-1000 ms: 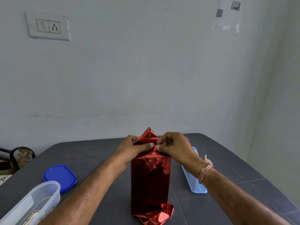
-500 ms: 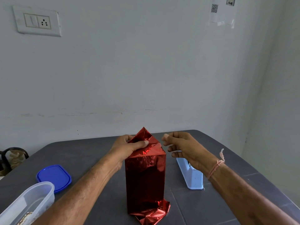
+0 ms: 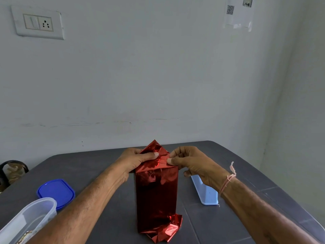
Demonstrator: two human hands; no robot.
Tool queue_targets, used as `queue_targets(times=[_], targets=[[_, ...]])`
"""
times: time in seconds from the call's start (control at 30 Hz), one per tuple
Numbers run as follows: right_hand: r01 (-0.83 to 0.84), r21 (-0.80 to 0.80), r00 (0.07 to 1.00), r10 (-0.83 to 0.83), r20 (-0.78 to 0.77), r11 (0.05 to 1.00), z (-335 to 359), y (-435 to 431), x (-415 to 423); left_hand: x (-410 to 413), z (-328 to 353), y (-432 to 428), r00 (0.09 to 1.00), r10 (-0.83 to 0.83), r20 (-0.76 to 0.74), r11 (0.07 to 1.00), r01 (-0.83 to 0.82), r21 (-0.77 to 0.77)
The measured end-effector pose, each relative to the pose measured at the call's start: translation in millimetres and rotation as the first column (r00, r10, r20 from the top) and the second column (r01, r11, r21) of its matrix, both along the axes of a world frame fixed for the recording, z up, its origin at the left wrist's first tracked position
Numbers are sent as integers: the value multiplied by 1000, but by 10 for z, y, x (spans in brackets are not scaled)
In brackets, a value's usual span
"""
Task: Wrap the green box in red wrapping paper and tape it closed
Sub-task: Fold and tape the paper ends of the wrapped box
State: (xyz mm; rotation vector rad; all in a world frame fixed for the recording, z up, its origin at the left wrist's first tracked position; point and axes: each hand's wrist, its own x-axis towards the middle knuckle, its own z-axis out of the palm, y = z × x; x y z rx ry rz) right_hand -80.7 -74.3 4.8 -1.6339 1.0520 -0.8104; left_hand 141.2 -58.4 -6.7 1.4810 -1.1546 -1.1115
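Where the box (image 3: 156,191) stands upright on the tabletop (image 3: 98,166), near the middle and close to the near edge, red wrapping paper (image 3: 158,205) covers every face in view. The paper is glossy foil, smooth and mirror-like down the front and creased at both ends. At the top it is folded into a slanted panel that rises to a point on the far side. At the bottom a crumpled surplus spills out onto the tabletop toward the near right.

The left grip (image 3: 135,161) is closed on the top fold: its thumb lies flat across the front of the panel and its fingers go behind the peak. The right grip (image 3: 193,164) meets the same panel from the right, its thumb tip pressed to the paper and its fingers curled above it, pinching the fold. A pale thread band (image 3: 228,180) circles the right wrist.

The tabletop is dark grey with rounded far corners. A light blue plastic item (image 3: 205,191) sits just right of the box, under the right wrist. To the left lie a blue lid (image 3: 56,192) and, nearer, a clear container (image 3: 28,219), the two touching or overlapping in view.

Pale walls stand behind, carrying a switch plate (image 3: 37,23) at upper left and a paper sheet (image 3: 238,13) with a square code at upper right.
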Motion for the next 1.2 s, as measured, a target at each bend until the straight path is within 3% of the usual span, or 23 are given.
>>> queue_targets(times=[0.23, 0.33, 0.47, 0.57, 0.63, 0.9, 1.2], targets=[[36, 46, 998, -39, 55, 998, -55, -43, 30, 34, 13, -4, 1000, 29, -4, 999, -29, 23], [48, 75, 984, -60, 167, 996, -118, -53, -58, 5, -1, 20, 999, 46, -23, 999, -46, 19], [331, 111, 899, -349, 264, 937, -310, -167, -452, 5, -17, 37, 998, 63, -30, 998, -63, 7], [584, 28, 804, -583, 117, 811, -580, -272, -820, -10, -31, 17, 997, 69, -29, 998, -69, 3], [636, -1, 771, -636, -1, 771, -765, -320, -952, -7, -37, 0, 997, 73, -31, 997, -74, -4], [576, 192, 815, -543, -202, 794, -1006, -623, -1005, 5, -33, 18, 997, 65, -33, 998, -65, 4], [565, 333, 825, -530, -197, 755, -934, -613, -932, -15, -27, 48, 997, 74, -30, 997, -74, 3]])
